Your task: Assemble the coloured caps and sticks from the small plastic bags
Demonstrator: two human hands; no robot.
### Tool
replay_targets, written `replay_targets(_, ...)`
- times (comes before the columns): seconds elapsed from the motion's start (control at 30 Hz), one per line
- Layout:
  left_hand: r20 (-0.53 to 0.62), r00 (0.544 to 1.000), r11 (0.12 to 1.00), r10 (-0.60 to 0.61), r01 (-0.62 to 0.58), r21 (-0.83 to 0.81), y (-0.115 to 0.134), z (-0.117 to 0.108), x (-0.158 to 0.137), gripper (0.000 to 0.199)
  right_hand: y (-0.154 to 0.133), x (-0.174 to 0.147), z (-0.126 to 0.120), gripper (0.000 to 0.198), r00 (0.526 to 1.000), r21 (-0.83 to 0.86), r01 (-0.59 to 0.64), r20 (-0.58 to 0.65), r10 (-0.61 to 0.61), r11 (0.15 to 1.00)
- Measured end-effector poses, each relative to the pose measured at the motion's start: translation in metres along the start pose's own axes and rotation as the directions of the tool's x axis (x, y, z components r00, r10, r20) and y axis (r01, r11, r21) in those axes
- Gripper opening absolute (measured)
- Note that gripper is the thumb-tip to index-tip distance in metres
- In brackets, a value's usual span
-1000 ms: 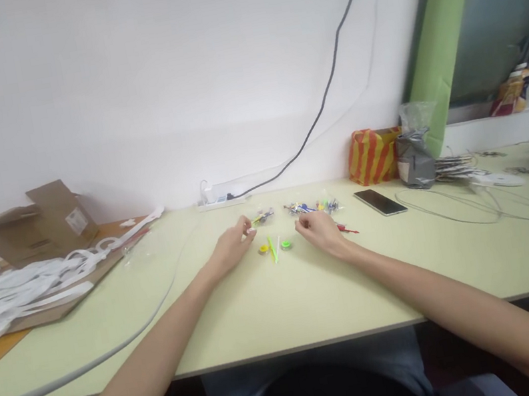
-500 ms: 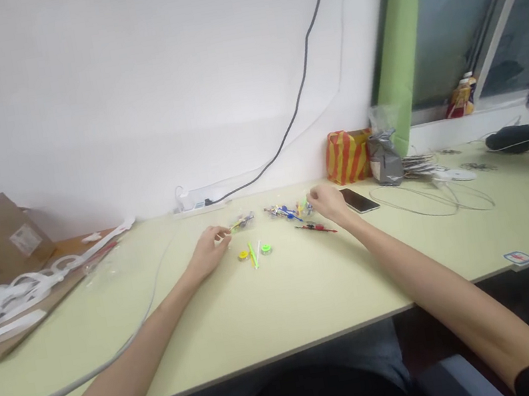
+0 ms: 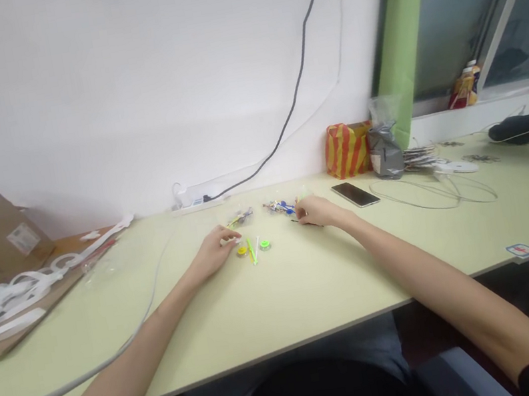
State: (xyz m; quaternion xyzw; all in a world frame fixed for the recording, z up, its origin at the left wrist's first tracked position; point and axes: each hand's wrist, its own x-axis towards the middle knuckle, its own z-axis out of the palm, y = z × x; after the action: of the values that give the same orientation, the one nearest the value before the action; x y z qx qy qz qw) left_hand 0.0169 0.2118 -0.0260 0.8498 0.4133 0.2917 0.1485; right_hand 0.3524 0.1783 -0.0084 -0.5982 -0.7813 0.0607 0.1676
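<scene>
Head view: my left hand (image 3: 216,249) curls narrow beside the yellow disc (image 3: 241,251), my right hand (image 3: 316,210) bunches by the blue pieces (image 3: 282,207); I can't tell whether either grips anything. Just below frame centre, the green stick (image 3: 251,249) looks light, stiff, best pinched mid-length.

Bright, diffuse light washes the far wall (image 3: 123,79) and table (image 3: 282,303); shadows are faint, fine detail smeared, edges stretched.

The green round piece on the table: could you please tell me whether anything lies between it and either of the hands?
For the left hand, yes: the yellow round piece and thin sticks lie between it and the green round piece. For the right hand, only tabletop shows between, apart from a dark tip close beside it.
</scene>
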Motion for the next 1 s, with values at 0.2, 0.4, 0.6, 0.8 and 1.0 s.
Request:
replay_targets(0.2,0.033,0.999,0.998,0.004,-0.002,-0.055,0.008,-0.001,-0.003,0.031,-0.013,-0.007,-0.008,0.016,0.988,0.110,0.061,-0.151,-0.044,0.992)
replay_targets(0.4,-0.005,0.998,0.995,0.058,-0.059,-0.078,0.022,-0.002,-0.007,0.034,-0.029,-0.001,0.000,0.010,0.935,0.487,0.150,-0.352,0.037,0.861)
replay_targets(0.6,-0.004,0.991,0.972,0.137,-0.135,-0.191,0.062,-0.001,-0.015,0.042,-0.076,-0.010,0.014,0.027,0.946,0.868,0.278,-0.321,0.039,0.411)
replay_targets(0.8,-0.002,0.973,0.952,0.232,-0.227,-0.204,0.077,0.011,-0.019,0.030,-0.109,-0.030,0.024,0.037,0.969,0.942,0.238,-0.213,-0.125,0.238)
replay_targets(1.0,-0.054,0.968,0.960,0.247,-0.252,-0.122,0.076,0.008,-0.023,0.023,-0.110,-0.033,0.022,0.038,0.976,0.947,0.188,-0.150,-0.159,0.261)
